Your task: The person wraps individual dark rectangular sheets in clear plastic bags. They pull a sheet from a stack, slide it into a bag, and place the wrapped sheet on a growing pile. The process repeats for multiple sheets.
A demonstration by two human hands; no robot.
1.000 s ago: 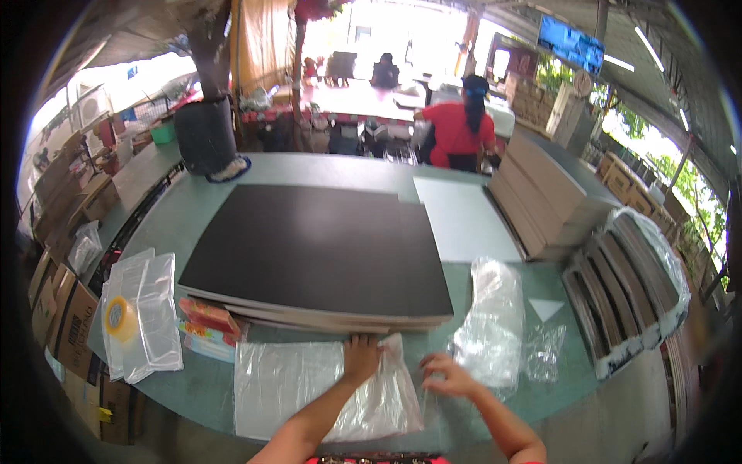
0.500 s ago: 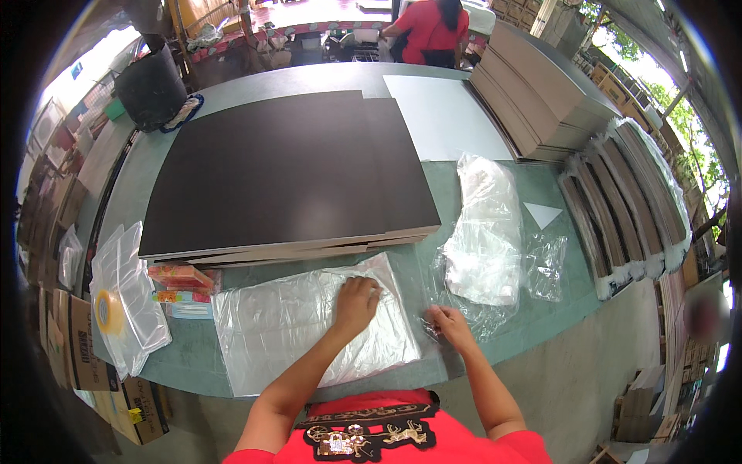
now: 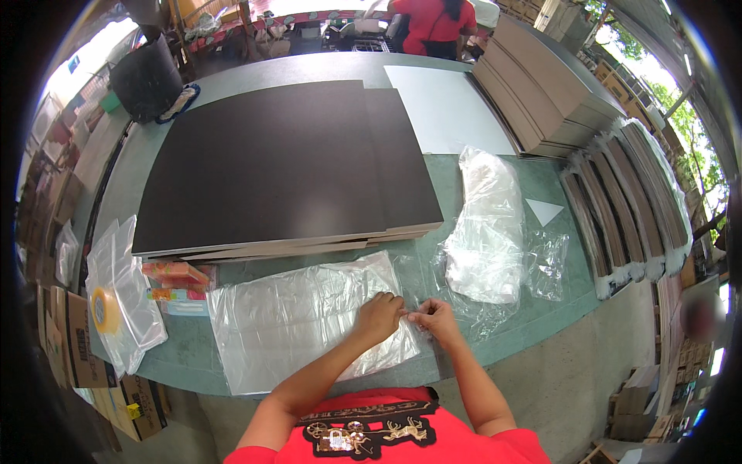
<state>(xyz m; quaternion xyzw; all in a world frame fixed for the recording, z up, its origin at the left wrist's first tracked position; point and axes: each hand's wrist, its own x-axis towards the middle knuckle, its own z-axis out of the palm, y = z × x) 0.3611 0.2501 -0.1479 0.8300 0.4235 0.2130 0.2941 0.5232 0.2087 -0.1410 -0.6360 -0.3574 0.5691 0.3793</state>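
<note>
A flat stack of clear plastic bags (image 3: 286, 329) lies along the near edge of the table. My left hand (image 3: 380, 317) rests over its right end, fingers closed at the edge of a thin clear plastic bag. Almost touching it, my right hand (image 3: 435, 319) pinches the same film, which spreads between and beyond my hands over the green tabletop. The film is so transparent that its outline is hard to follow. Just past my right hand lies a crumpled bundle of clear plastic (image 3: 487, 240).
Large dark boards (image 3: 286, 162) are stacked across the middle. At left are a yellow tape roll (image 3: 104, 309) on clear plastic and small orange boxes (image 3: 176, 273). Brown board stacks (image 3: 541, 93) and wrapped bundles (image 3: 626, 201) stand at right. A person in red (image 3: 437, 23) is beyond the table.
My left hand has slid right across the bag stack, and its fingers have closed near the right hand. My right hand has shifted slightly, still pinching the film. The far person has moved slightly.
</note>
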